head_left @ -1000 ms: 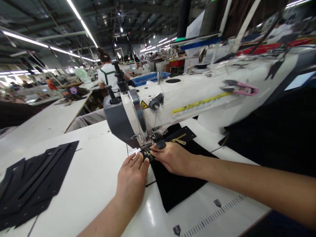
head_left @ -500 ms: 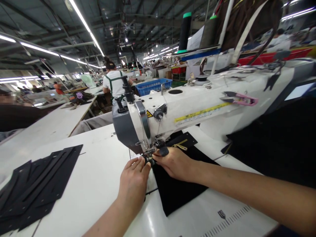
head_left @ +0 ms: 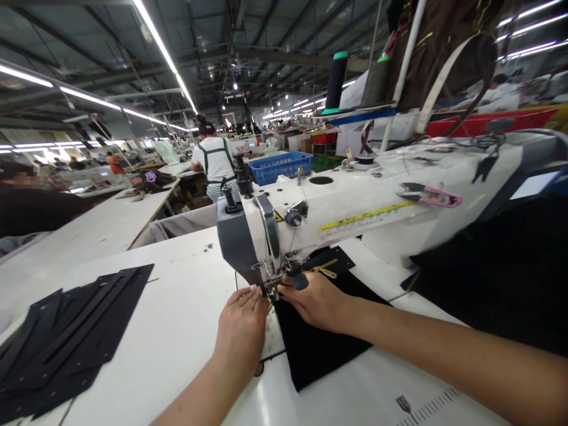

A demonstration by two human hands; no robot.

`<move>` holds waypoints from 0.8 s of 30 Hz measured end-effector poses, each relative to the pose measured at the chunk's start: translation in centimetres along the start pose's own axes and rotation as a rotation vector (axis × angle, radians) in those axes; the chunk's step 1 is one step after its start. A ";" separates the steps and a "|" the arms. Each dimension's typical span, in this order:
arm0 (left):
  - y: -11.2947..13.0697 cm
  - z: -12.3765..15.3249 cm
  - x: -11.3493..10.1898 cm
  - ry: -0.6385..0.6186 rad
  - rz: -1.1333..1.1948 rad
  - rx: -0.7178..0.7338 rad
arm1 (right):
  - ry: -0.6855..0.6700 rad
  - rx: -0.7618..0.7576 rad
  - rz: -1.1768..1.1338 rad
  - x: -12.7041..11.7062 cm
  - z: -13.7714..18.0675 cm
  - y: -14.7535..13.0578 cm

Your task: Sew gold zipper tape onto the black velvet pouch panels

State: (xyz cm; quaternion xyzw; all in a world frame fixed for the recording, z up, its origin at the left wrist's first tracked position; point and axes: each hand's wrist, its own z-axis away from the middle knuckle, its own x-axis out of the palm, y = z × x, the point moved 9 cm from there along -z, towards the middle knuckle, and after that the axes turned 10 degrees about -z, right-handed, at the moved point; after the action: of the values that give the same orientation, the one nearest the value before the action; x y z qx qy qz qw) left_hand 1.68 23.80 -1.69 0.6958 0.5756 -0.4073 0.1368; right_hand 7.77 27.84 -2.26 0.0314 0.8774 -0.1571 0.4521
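A white industrial sewing machine (head_left: pixel 355 207) crosses the table, its needle at centre. Under the needle lies a black fabric piece (head_left: pixel 317 346) with a gold zipper (head_left: pixel 323 269) at its far end. My left hand (head_left: pixel 242 325) lies flat on the table left of the presser foot, fingertips touching the fabric's edge. My right hand (head_left: pixel 315 302) rests on the fabric just right of the needle, fingers extended and pressing it down. Neither hand grips anything.
A stack of black cut strips (head_left: pixel 66 337) lies at the table's left. Pink thread snips (head_left: pixel 432 195) sit on the machine arm. Dark cloth (head_left: pixel 497 278) is heaped at right. A person in a white top (head_left: pixel 213 163) works near a blue basket (head_left: pixel 279 165).
The view has tilted up, so the machine and both hands sit lower and further right in the picture. My hands stay at the needle, fingertips a little closer together on the fabric.
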 end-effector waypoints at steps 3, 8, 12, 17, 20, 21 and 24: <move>-0.2 -0.1 0.0 -0.010 0.006 -0.018 | 0.049 -0.022 -0.020 -0.1 0.2 0.2; 0.1 0.1 -0.1 -0.016 0.007 0.011 | 0.103 -0.032 -0.035 -0.4 0.6 0.0; 0.2 0.5 -0.2 -0.007 0.027 0.021 | 0.070 0.021 -0.016 -0.3 0.7 -0.1; 0.1 0.6 0.1 0.003 0.066 -0.004 | 0.098 0.035 -0.032 -0.1 0.8 0.1; -0.4 0.7 0.4 -0.021 0.093 -0.039 | 0.097 0.076 -0.034 0.2 0.7 0.5; -0.6 0.7 0.4 -0.039 0.118 -0.059 | 0.088 0.114 -0.014 0.3 0.7 0.7; -1.7 1.4 -0.1 -0.103 0.282 -0.202 | 0.056 0.281 0.079 0.3 1.4 1.5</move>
State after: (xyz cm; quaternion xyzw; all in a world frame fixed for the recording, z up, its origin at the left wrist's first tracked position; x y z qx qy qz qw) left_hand -0.43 23.33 -2.06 0.7307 0.5025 -0.3590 0.2910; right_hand 9.01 28.83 -3.66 0.1332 0.8571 -0.2596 0.4245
